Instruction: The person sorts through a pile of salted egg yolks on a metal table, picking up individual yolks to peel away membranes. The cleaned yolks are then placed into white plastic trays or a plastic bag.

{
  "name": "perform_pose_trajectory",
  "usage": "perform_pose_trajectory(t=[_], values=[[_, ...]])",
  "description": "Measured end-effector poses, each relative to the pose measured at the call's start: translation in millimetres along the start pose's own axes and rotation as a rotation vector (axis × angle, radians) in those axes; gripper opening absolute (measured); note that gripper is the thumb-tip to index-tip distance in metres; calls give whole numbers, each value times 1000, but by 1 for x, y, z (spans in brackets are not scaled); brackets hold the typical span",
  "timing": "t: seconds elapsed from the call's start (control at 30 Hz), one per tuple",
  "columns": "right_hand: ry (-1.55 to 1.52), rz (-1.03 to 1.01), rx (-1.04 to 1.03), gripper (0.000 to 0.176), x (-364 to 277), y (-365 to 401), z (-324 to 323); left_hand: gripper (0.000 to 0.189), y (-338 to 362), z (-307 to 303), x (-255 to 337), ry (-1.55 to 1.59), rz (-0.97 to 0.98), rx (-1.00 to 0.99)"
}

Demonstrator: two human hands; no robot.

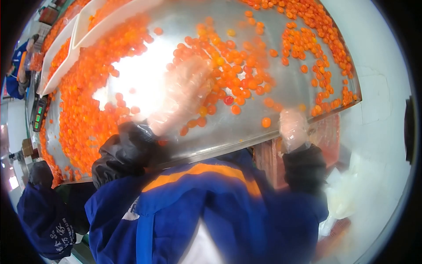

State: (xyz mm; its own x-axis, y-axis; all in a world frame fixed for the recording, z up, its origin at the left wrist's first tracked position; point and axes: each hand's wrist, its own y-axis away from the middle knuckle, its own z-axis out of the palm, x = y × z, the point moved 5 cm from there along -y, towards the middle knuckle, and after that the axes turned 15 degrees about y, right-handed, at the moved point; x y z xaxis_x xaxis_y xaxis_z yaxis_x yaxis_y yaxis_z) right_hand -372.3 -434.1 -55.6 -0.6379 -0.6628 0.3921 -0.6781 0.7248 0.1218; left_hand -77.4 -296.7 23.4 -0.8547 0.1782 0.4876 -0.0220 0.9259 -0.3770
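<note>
Small round orange fruits, like cherry tomatoes [236, 109], lie scattered over a shiny metal table [206, 147]. My left hand [187, 88], in a clear plastic glove, is low over the table at the left side of a loose group of them. Its fingers reach forward, slightly blurred, and touch or nearly touch the fruits. My right hand [293, 126], gloved the same way, is at the table's near edge with its fingers curled in. Whatever it may hold is hidden. A single orange fruit [266, 122] lies just left of it.
White trays [66, 72] with orange fruits stand at the far left, near a scale with a green display [38, 115]. A reddish plastic crate [327, 141] is below the edge by my right hand. A co-worker's sleeve [44, 211] is at left; another person [17, 70] stands farther off.
</note>
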Motion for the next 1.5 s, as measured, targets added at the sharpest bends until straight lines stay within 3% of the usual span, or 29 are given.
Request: perform_pose_trajectory(t=[0.07,0.13,0.2,0.23,0.27,0.3,0.33,0.37,0.4,0.43,0.5,0.53,0.6,0.63,0.67,0.73,0.83,0.9,0.97,1.03,1.13,1.23,1.3,1.43,1.5], values=[[-77,-15,142,6,13,0,-15,43,-6,-5,33,1178,-1150,-174],[-177,34,60,3,33,1,-33,39,3,28,28,1163,-1121,-223],[-377,132,-107,10,58,4,-57,36,10,59,42,312,209,-149],[-423,227,-67,16,75,10,-76,36,14,65,43,315,202,-147],[-468,323,-28,23,90,22,-86,38,23,77,53,179,332,-289],[-704,501,-5,28,111,41,-71,41,31,87,62,41,463,-429],[-941,681,21,33,132,63,-49,41,30,77,68,43,461,-429],[-941,681,20,33,144,79,-34,41,26,66,70,225,274,-616],[-670,712,35,24,159,96,-23,42,29,59,67,407,79,-796],[-398,732,49,18,165,103,-22,42,33,51,61,409,76,-796],[-441,736,126,18,138,94,-52,41,42,27,47,460,106,-615],[-486,745,207,17,115,88,-74,41,46,23,41,462,98,-614],[-1180,789,573,20,47,58,-117,40,47,11,22,664,-119,-363],[-838,501,478,21,44,39,-118,39,56,20,15,858,-455,-318],[-494,217,376,22,35,23,-109,39,58,20,15,858,-459,-316],[-711,51,345,16,-7,-11,-88,36,56,20,24,684,-257,-450],[-560,29,237,8,-64,-35,-64,31,56,19,37,409,51,-638],[-583,-14,350,3,-78,-38,-57,31,58,16,46,360,5,-689],[-635,-22,322,3,-78,-41,-50,31,67,22,46,318,-44,-744],[-686,-26,296,4,-75,-41,-45,15,83,36,41,240,110,-695],[-605,-78,351,4,-74,-44,-40,21,90,42,37,481,83,-608],[-573,-28,361,4,-70,-50,-49,28,95,42,39,400,122,-495],[-486,-47,135,4,-64,-53,-48,32,98,45,36,350,90,-545],[-526,-66,119,3,-67,-47,-68,34,88,36,36,432,-78,-543],[-636,-131,414,4,-76,-41,-84,31,77,28,43,482,-174,-535]])
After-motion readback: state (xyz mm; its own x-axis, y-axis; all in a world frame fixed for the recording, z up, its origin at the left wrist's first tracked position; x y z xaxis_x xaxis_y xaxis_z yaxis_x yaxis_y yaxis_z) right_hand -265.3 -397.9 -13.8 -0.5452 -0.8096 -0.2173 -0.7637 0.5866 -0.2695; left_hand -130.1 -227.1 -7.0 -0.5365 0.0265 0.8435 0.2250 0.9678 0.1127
